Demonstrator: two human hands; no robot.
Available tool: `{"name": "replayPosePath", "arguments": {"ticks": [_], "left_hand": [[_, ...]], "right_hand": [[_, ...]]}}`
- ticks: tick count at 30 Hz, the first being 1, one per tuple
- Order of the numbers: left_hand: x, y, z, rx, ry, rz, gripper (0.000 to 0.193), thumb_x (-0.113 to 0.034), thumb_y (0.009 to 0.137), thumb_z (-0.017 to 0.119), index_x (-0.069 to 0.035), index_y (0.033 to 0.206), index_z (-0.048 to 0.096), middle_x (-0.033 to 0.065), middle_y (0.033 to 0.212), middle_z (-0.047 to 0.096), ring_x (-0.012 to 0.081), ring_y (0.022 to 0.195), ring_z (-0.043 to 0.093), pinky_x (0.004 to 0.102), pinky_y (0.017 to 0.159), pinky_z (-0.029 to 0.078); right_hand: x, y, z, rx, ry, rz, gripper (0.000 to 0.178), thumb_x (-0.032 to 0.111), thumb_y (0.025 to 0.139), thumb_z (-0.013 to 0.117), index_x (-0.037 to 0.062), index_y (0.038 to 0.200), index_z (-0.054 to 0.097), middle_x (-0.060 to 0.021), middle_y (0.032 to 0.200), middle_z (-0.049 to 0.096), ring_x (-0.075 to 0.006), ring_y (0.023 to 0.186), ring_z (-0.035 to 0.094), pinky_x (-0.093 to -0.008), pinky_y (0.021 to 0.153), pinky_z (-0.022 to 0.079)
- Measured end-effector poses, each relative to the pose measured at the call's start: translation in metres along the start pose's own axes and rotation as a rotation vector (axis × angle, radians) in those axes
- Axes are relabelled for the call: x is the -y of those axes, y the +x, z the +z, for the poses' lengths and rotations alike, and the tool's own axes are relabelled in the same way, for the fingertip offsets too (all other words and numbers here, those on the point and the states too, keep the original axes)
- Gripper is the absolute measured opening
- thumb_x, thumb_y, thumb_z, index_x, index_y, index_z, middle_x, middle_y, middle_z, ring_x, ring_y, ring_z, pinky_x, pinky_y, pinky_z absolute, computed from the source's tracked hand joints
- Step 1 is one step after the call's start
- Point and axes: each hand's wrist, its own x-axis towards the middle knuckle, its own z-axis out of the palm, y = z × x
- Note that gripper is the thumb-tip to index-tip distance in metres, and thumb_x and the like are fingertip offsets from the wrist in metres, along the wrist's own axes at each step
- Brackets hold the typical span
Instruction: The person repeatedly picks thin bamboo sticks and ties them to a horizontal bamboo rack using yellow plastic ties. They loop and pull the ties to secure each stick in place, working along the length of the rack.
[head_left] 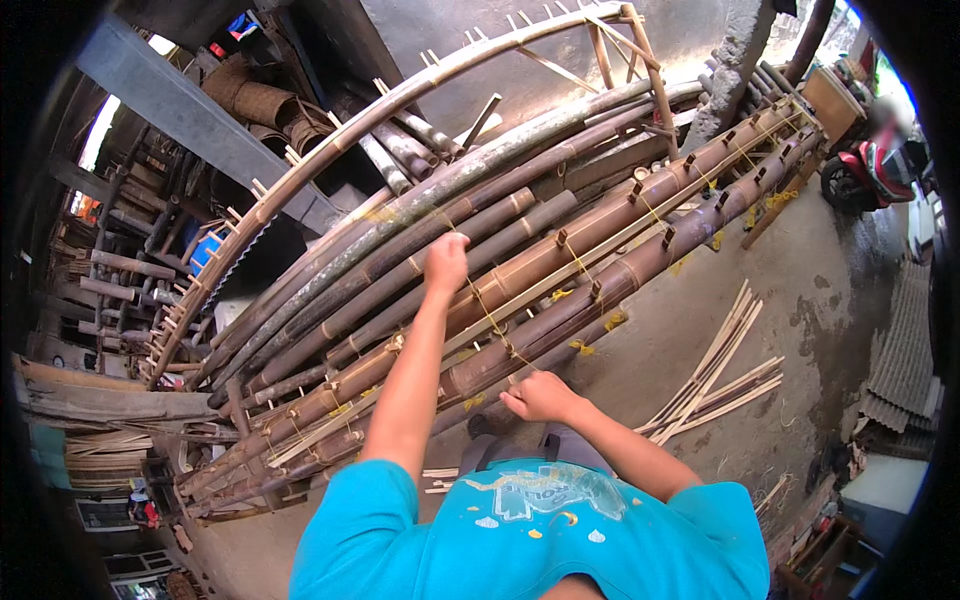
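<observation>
Stretched across two long brown bamboo poles is a thin yellow cord [488, 315]. My left hand [447, 262] is closed in a fist on its far end, beyond the far bamboo pole [520, 271]. On the near side, my right hand [541, 396] is closed on the other end, just in front of the near bamboo pole [630, 271]. Short pegs stand up from both poles, and more yellow cords cross between them farther right. Pale split-bamboo strips [545, 303] lie lengthwise between the poles, under the cord.
Beyond the work lie several loose bamboo poles [400, 240] and a long curved, pegged bamboo rail [390, 105]. Cut strips [715, 375] are piled on the concrete floor at right. A red motorbike [880, 170] stands far right; a concrete pillar [735, 75] rises behind.
</observation>
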Motion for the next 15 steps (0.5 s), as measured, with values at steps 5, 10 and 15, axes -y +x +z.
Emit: {"name": "replayPosePath", "arguments": {"ticks": [5,10,15], "left_hand": [[-0.035,0.002,-0.014,0.225,0.120,-0.008,0.035,-0.032,0.098,0.047,-0.004,0.108,0.066,0.0175,0.089,0.070,0.0306,0.080,0.067,0.0382,0.078,0.050],[-0.005,-0.111,-0.115,-0.088,0.325,0.114,0.039,-0.029,0.097,0.048,0.001,0.121,0.056,0.0252,0.108,0.065,0.0409,0.102,0.062,0.0444,0.088,0.048],[0.018,-0.217,-0.164,0.331,0.498,-0.039,0.040,-0.032,0.089,0.061,-0.010,0.122,0.056,0.0143,0.120,0.062,0.0351,0.122,0.049,0.0527,0.099,0.034]], "right_hand": [[-0.011,0.017,0.024,-0.271,-0.274,0.086,0.022,0.025,0.082,0.062,0.0041,0.087,0.066,-0.0155,0.082,0.068,-0.0360,0.078,0.065,-0.0474,0.078,0.051],[0.072,0.012,0.099,-0.124,0.502,0.094,0.023,0.026,0.090,0.061,0.0045,0.098,0.064,-0.0126,0.089,0.066,-0.0244,0.085,0.064,-0.0427,0.079,0.050],[0.120,0.046,0.149,-0.490,2.231,0.285,0.025,0.035,0.098,0.050,0.0123,0.095,0.061,0.0002,0.090,0.063,-0.0137,0.081,0.059,-0.0303,0.073,0.049]]}}
